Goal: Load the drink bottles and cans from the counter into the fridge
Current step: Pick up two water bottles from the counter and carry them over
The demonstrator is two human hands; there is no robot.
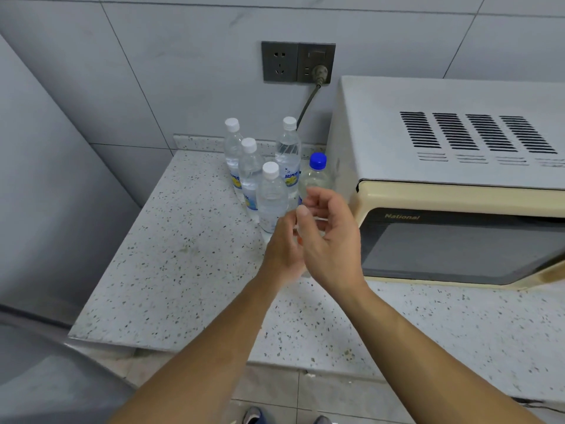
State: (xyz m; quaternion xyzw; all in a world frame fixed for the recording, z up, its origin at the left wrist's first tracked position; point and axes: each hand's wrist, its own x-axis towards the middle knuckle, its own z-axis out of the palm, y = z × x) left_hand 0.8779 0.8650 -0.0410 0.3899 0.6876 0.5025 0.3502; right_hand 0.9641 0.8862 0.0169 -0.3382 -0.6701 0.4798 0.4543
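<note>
- Five clear drink bottles stand upright in a tight cluster on the speckled surface (pixel 189 270), just beyond both hands; four have white caps, one a blue cap.
- Nearest white-capped bottle (pixel 271 197) stands directly ahead of the left hand (pixel 282 252). The blue-capped bottle (pixel 316 175) stands just past the fingertips of the right hand (pixel 328 240).
- Both hands meet low in front of the cluster. Right hand: fingers loosely curled, nothing clearly held. Left hand: blurred and partly covered by the right; whether it grips anything cannot be told.
- No cans are visible.
- Judged step: reaching for the first bottles; none loaded yet.
- Recommended: take the front white-capped bottle and the blue-capped bottle first, one per hand, gripping round the mid-body and lifting straight up so neighbours are not toppled.
- Risk: the bottles stand almost touching, so a sideways pull may knock the rear ones over.
- A cream microwave (pixel 458 179) sits to the right of the right hand; a grey appliance panel (pixel 46 209), probably the fridge, lies left of the left hand.
</note>
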